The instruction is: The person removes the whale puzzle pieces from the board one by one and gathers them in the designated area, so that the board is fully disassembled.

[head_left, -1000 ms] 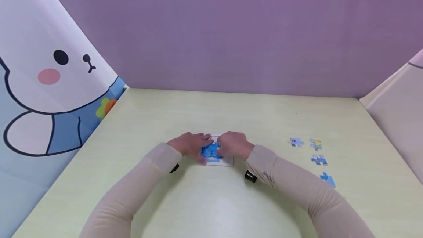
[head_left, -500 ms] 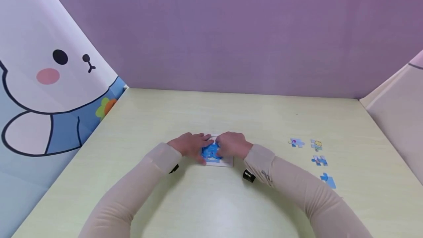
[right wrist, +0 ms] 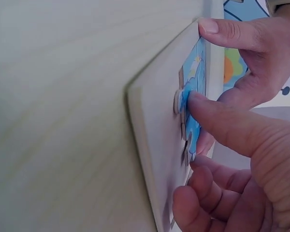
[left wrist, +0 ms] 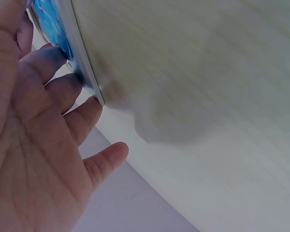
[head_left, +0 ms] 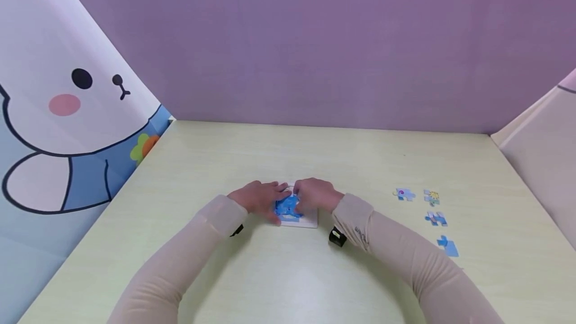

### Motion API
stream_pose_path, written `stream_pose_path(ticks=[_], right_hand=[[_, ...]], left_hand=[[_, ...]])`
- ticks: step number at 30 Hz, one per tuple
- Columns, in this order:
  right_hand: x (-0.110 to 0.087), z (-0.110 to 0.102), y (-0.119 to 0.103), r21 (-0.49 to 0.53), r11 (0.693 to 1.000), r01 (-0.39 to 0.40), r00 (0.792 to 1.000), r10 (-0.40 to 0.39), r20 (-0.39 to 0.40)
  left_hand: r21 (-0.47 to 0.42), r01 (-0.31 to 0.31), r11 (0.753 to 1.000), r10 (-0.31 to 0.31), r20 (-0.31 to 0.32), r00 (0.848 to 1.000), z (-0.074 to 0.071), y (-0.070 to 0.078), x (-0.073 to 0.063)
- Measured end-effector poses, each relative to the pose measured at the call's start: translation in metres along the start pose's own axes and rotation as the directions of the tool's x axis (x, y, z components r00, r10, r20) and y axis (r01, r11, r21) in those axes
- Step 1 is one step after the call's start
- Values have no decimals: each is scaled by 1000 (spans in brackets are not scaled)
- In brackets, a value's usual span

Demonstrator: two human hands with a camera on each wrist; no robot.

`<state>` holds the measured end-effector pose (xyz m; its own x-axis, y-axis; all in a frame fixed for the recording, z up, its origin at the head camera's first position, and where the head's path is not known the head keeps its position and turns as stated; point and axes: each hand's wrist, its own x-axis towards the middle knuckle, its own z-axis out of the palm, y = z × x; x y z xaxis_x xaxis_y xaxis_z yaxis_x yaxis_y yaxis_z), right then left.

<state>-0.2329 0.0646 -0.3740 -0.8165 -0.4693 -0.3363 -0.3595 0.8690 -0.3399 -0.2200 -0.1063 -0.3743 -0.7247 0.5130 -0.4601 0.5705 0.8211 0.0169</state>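
Note:
A small white puzzle board (head_left: 309, 221) lies on the table, its left part covered with blue jigsaw pieces (head_left: 287, 207). My left hand (head_left: 259, 200) rests over the board's left side, fingers spread and fairly straight, thumb at the near edge. From the right, my right hand (head_left: 317, 195) reaches onto the board. In the right wrist view its thumb and index finger pinch a blue puzzle piece (right wrist: 192, 140) at the edge of the fitted ones, while the other fingers are curled. The hands hide parts of the picture and the board's far corners.
Several loose puzzle pieces lie at the table's right: one with a pink swirl (head_left: 404, 194), one with a yellow sun (head_left: 431, 197), a blue one (head_left: 435, 218) and a larger blue one (head_left: 447, 246). A purple cloth wall (head_left: 333, 49) stands behind the table.
The right wrist and forearm have shifted slightly to the left. Both hands otherwise stay at the same places on the board, and the loose pieces have not moved.

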Motion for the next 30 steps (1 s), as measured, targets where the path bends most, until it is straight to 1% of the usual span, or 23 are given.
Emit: stream_pose_path(ticks=[7, 11, 14, 18, 22, 26, 30], right_hand=[[0, -1, 1, 24, 1000, 5, 1000, -4, -14], [-1, -1, 1, 45, 999, 2, 999, 0, -49], [-3, -1, 3, 94, 995, 35, 996, -26, -90], [-8, -1, 7, 169, 979, 111, 987, -89, -130], [-12, 1, 10, 230, 960, 160, 979, -125, -159], [-16, 5, 12, 289, 936, 198, 969, -143, -200], [-19, 11, 15, 335, 917, 218, 958, -136, -253]], left_hand=[[0, 8, 1000, -8, 6, 1000, 0, 1, 3], [-12, 13, 1000, -13, 7, 1000, 1, 0, 4], [-24, 20, 1000, -20, 10, 1000, 2, 0, 5], [-40, 16, 999, -16, 2, 1000, 3, 0, 5], [-41, 8, 999, -9, -5, 1000, 4, -1, 5], [-40, 26, 999, -26, 0, 1000, 3, 0, 6], [-34, 37, 999, -37, 6, 999, 2, 2, 7]])
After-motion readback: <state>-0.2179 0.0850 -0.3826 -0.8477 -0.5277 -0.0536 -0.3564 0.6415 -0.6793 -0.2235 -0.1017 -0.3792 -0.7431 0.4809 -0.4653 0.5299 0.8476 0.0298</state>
